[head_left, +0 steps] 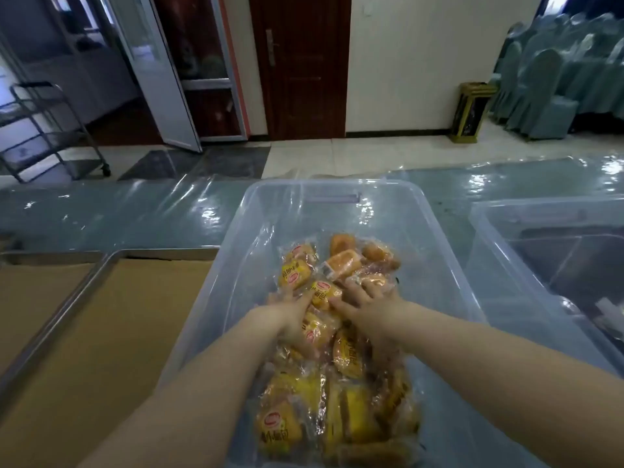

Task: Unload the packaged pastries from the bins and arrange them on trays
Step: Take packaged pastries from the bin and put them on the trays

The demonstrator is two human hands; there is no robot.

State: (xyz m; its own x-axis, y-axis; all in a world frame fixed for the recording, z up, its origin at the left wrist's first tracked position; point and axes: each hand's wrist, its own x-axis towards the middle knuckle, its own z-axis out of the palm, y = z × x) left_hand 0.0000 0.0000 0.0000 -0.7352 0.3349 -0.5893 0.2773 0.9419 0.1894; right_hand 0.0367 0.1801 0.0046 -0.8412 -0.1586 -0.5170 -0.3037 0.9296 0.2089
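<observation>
A clear plastic bin [256, 211] stands in front of me and holds several packaged pastries [341, 261] in clear and yellow wrappers. Both my hands are down inside the bin on the pile. My left hand [290, 315] lies over the packets with its fingers closing round them. My right hand [368, 305] presses on the packets beside it, fingers spread and curled into the wrappers. To the left lies a metal tray [101, 275] lined with brown paper, with no pastries on it.
A second clear bin [506, 217] stands at the right. Another paper-lined tray [33, 285] lies at the far left. The table wears a shiny plastic cover [118, 211]. Beyond it are a metal trolley [47, 130], a wooden door and covered chairs.
</observation>
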